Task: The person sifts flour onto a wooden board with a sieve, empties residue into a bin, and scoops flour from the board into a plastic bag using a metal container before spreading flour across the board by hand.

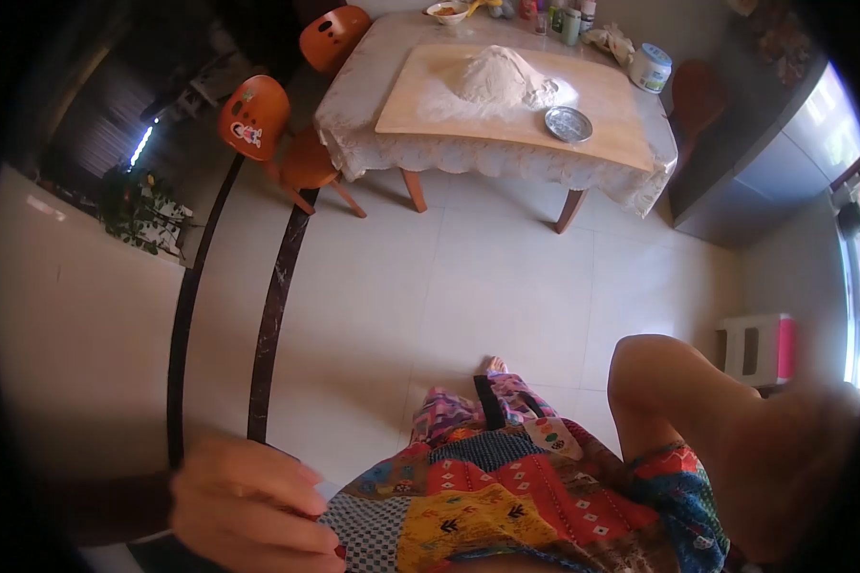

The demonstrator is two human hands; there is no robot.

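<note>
My left hand (248,506) is at the lower left, beside the patchwork-patterned top (487,497) I wear. Its fingers are loosely bent and a little apart, with nothing visible between them. On the right, my arm is bent at the elbow and my right hand (817,430) is raised close to the camera. Blur hides its fingers. Both hands are well away from the table, where a heap of flour (502,76) lies on a wooden board (416,91). A round metal dish (569,124) rests on the board near its front edge.
The table (354,115) has a lace-edged cloth. A white tub (651,69), a bowl (447,12) and several bottles (570,27) stand around the board. Orange chairs (256,115) are at the left. A white and pink stool (760,349) stands right, near grey cabinets (764,172).
</note>
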